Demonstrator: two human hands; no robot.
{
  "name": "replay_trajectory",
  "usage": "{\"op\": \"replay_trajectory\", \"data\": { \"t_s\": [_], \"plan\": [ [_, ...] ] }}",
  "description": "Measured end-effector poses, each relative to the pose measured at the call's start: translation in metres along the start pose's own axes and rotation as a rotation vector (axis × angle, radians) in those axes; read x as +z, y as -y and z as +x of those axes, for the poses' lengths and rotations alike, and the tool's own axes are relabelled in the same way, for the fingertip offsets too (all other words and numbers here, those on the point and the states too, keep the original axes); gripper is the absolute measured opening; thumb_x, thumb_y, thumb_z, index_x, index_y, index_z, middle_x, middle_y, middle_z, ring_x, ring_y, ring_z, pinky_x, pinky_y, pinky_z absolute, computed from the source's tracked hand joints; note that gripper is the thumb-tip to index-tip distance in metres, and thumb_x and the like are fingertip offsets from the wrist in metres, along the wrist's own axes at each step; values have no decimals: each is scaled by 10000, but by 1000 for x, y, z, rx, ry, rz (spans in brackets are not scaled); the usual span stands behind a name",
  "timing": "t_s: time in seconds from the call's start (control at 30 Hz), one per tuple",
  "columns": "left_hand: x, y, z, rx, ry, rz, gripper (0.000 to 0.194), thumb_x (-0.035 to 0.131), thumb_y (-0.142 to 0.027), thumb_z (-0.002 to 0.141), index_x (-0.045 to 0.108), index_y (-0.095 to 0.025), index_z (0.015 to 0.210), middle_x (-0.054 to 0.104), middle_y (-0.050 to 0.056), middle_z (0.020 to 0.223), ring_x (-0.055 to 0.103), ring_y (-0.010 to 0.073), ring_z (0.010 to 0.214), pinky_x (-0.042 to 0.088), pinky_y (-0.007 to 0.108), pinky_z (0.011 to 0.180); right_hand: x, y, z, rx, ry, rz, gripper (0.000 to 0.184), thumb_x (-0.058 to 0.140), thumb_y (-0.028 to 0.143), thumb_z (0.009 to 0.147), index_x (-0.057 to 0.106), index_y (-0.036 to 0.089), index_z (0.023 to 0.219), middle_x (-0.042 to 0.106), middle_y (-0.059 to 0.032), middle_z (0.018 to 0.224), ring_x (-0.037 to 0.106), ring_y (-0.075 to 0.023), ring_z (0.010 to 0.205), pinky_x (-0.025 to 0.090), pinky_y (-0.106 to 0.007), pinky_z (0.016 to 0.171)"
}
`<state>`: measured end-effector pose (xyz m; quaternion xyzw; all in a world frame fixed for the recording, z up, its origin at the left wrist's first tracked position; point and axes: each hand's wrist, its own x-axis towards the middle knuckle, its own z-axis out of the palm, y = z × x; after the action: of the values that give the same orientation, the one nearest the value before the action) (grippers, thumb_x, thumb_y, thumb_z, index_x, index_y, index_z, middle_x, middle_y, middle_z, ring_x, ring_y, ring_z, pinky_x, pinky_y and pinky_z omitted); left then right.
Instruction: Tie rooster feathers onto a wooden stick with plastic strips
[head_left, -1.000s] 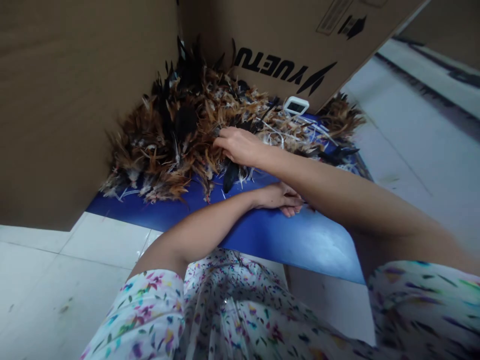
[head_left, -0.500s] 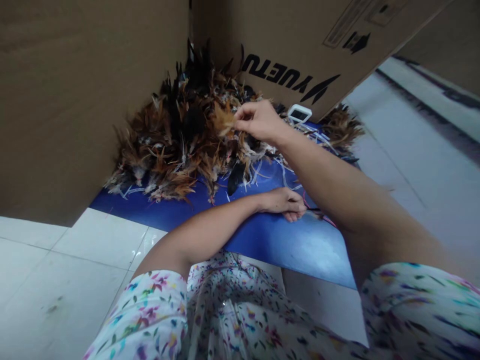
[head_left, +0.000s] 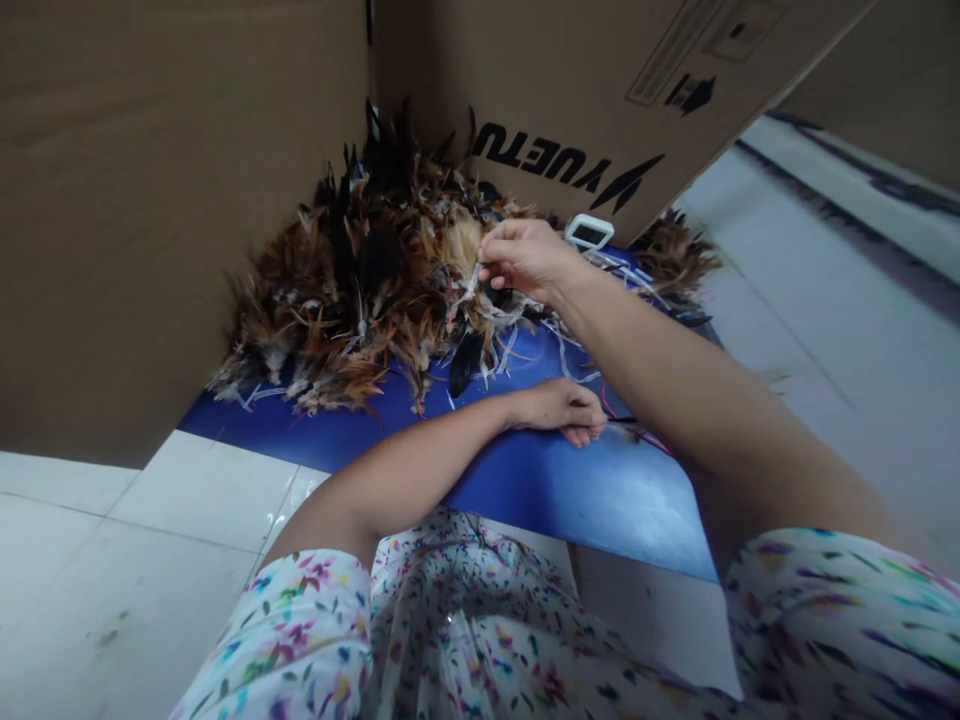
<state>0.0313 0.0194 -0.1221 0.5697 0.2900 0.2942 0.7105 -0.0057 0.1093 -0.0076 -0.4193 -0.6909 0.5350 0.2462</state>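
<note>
A large heap of brown and black feathers (head_left: 337, 290) covers the back of a blue board (head_left: 480, 480). Over its right side my right hand (head_left: 529, 260) is closed in a pinch, with a pale tan feather tuft (head_left: 463, 242) at its fingertips. My left hand (head_left: 562, 408) is closed and rests low over the blue surface, nearer to me. From its fingertips a thin dark strand (head_left: 622, 421) sticks out to the right, beside a pink cord (head_left: 656, 441). What lies inside the left fingers is hidden.
Cardboard walls stand at the left (head_left: 172, 230) and behind the heap, the rear one (head_left: 525, 80) with printed letters. A small white device with a dark screen (head_left: 589, 233) sits by white strips (head_left: 637, 275). More brown feathers (head_left: 675, 255) lie at the right corner. Pale floor tiles (head_left: 187, 490) surround the board.
My right hand has moved slightly down over the heap, and the tan tuft at its fingertips has turned more upright. The left hand stays in place. The whole view has shifted a little.
</note>
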Motion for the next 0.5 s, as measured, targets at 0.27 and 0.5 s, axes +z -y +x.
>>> {"op": "replay_trajectory", "data": {
  "t_s": [0.27, 0.5],
  "plan": [
    [-3, 4, 1, 17, 30, -8, 212, 577, -178, 949, 597, -97, 754, 635, -3, 650, 638, 70, 638, 571, 288, 788, 4, 0, -4, 14, 117, -11, 314, 695, 62, 756, 513, 238, 942, 593, 31, 694, 672, -155, 656, 509, -254, 541],
    [-1, 3, 2, 13, 26, -8, 234, 554, -151, 955, 584, -104, 728, 622, -17, 612, 634, 64, 609, 567, 266, 754, 10, 4, -10, 44, 176, -8, 261, 741, 152, 794, 506, 205, 694, 569, 7, 608, 651, -135, 605, 464, -215, 475]
  ]
}}
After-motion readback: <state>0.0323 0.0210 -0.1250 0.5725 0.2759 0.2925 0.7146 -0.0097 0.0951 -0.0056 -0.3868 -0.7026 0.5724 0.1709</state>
